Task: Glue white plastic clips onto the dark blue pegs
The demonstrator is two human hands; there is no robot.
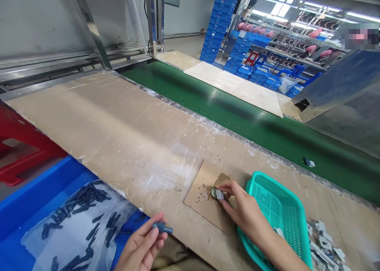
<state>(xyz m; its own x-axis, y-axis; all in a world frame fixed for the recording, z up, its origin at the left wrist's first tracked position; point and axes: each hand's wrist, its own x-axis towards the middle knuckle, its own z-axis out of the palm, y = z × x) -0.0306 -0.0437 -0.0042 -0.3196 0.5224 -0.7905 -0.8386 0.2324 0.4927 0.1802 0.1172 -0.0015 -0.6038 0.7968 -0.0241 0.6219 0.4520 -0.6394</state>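
No brand, label or writing can be read anywhere in the view; the stacked crates and shelf goods are too far off and blurred.

The right hand (242,209) reaches forward over a small cardboard square (204,199) that lies on the worn brown worktable (118,132). Its thumb and forefinger pinch a small white piece (220,194), pressing it down at a dark round dab (213,192) on the cardboard, just ahead of the fingertips. The other fingers curl loosely behind.

The left hand (142,245) sits low at the near edge of the table, palm turned up, thumb and forefinger closed on a short dark blue plug (162,227) that sticks out to the right of the fingertips.

Left of those fingers, a blue crate (32,199) holds a clear plastic bag (80,223) full of more of the dark plugs. Beyond the crate stands a red stool (20,148).

Right of the right hand's wrist lies a teal mesh basket (279,211); the forearm crosses its near corner and hides part of it. Past the basket, at the table's near right edge, is a heap of white pieces (325,243).

Beyond the fingertips runs a green conveyor belt (237,120), carrying one small white-and-dark part (308,162). Far off stand stacks of blue crates (219,21) and metal shelving (297,41).
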